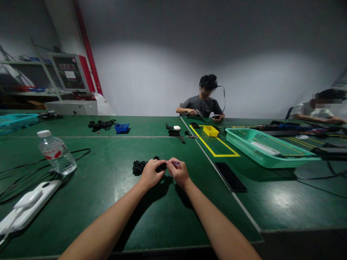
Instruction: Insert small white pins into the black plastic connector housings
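Note:
My left hand (152,172) is closed on a small black part (162,167), held just above the green table. Close against it, my right hand (177,170) pinches a slim purplish item (176,164) whose kind I cannot make out. The two hands nearly touch at the fingertips. Beside and partly behind my left hand sits a cluster of black, ring-like parts (138,167), some of it hidden by the fingers.
A water bottle (57,153) and a white power strip (29,206) with cables lie left. A phone (230,177) and a green basket (265,148) are right. Farther off are a blue bin (121,128), a yellow bin (210,131), black parts (101,125) and two people.

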